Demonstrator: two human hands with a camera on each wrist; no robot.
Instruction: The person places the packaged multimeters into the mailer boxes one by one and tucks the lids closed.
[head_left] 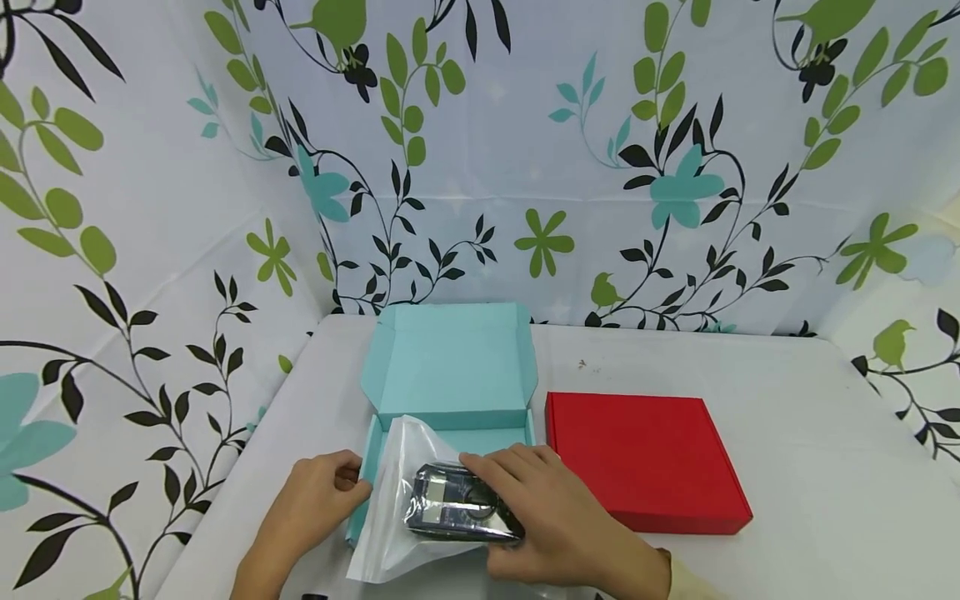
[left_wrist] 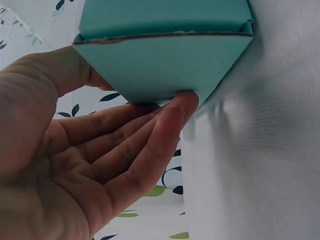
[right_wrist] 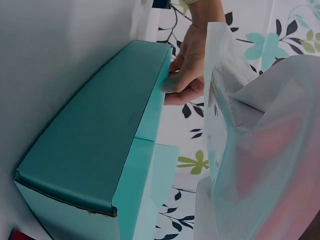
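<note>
A teal box [head_left: 453,358] stands on the table with its lid raised at the back. At its left side is my left hand [head_left: 315,500], fingertips on the outer wall and thumb at the rim, pinching the cardboard. My right hand [head_left: 547,517] grips a black multimeter [head_left: 457,502] with a small display and a dial, together with a translucent white plastic bag [head_left: 397,542]. Bag and multimeter are over the front of the box and hide much of its inside. In the right wrist view the bag [right_wrist: 270,150] hangs close beside the box's wall [right_wrist: 95,130].
To the right of the teal box lies a closed red box [head_left: 645,462] on the white table [head_left: 810,433]. A patterned cloth [head_left: 480,167] with leaves and birds hangs behind and at the sides. A small dark object [head_left: 315,597] shows at the front edge.
</note>
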